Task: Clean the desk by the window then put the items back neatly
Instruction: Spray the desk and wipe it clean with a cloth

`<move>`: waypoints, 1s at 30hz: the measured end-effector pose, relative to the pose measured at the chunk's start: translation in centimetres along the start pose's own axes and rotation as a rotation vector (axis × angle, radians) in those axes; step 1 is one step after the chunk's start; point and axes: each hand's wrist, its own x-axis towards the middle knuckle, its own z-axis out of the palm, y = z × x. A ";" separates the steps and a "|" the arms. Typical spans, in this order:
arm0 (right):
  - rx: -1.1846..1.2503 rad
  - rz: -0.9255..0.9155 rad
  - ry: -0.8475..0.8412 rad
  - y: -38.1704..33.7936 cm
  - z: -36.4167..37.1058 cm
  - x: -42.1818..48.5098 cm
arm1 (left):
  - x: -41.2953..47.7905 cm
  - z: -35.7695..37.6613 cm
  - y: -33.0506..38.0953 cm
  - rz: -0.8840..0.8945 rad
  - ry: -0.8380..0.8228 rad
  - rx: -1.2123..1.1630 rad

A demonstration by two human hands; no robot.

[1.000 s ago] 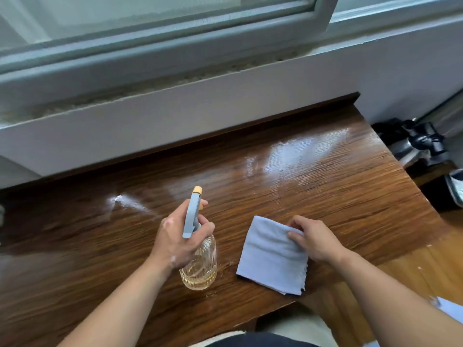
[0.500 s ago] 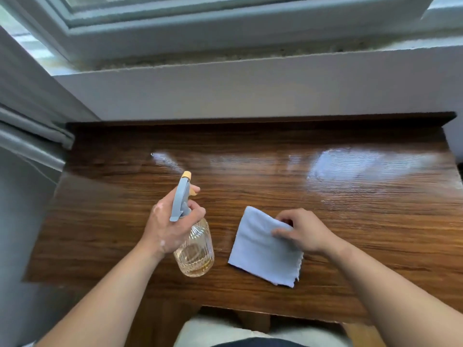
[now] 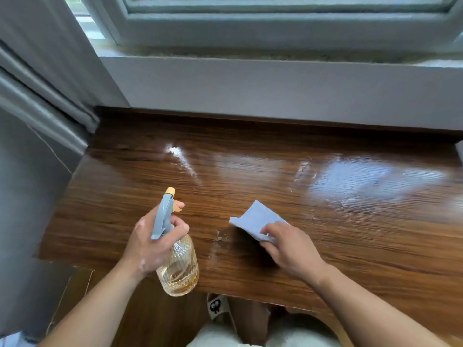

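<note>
- Head view: your left hand sits lower centre-left of the frame, with the fingers wrapped round the neck of the spray bottle and the forefinger curled over the trigger.
- That bottle is ribbed and clear, with a little amber liquid in the bottom. Its grey-blue spray head ends in a yellow nozzle that points up the frame, toward the window.
- The bottle's base shows over the desk's near edge; whether it touches the wood, I cannot tell.
- Your right hand, lower centre-right, pinches the pale blue cloth between thumb and curled fingers.
- The cloth is bunched under your fingers, and its free corner sticks out up and left of the hand. A dark shadow lies on the wood beneath its left edge.
- The desk is dark wood grain and fills the middle of the frame. On it are a shiny streak left of centre, a broad sheen toward the right edge, and small droplets between bottle and cloth.
- A grey sill runs along the desk's far side, with the window frame above it.
- A white slipper with a cartoon print shows below the desk's near edge, bottom centre.
</note>
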 end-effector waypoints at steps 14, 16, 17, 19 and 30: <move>-0.188 0.149 0.227 0.6 5.9 -1.2 | -3.7 -2.4 -7.0 0.010 -0.053 0.061; -0.271 -0.086 0.243 0.5 6.7 -0.8 | -3.6 -2.2 -7.6 0.014 -0.055 0.094; -0.310 -0.172 0.180 0.5 7.1 -0.5 | -3.7 -2.0 -7.9 0.013 -0.064 0.104; -0.343 -0.239 0.025 1.1 8.1 0.0 | -3.8 -1.7 -8.4 -0.003 -0.091 0.082; -0.288 0.062 0.196 -1.4 10.3 5.8 | -4.5 -0.7 -10.6 -0.009 -0.168 0.071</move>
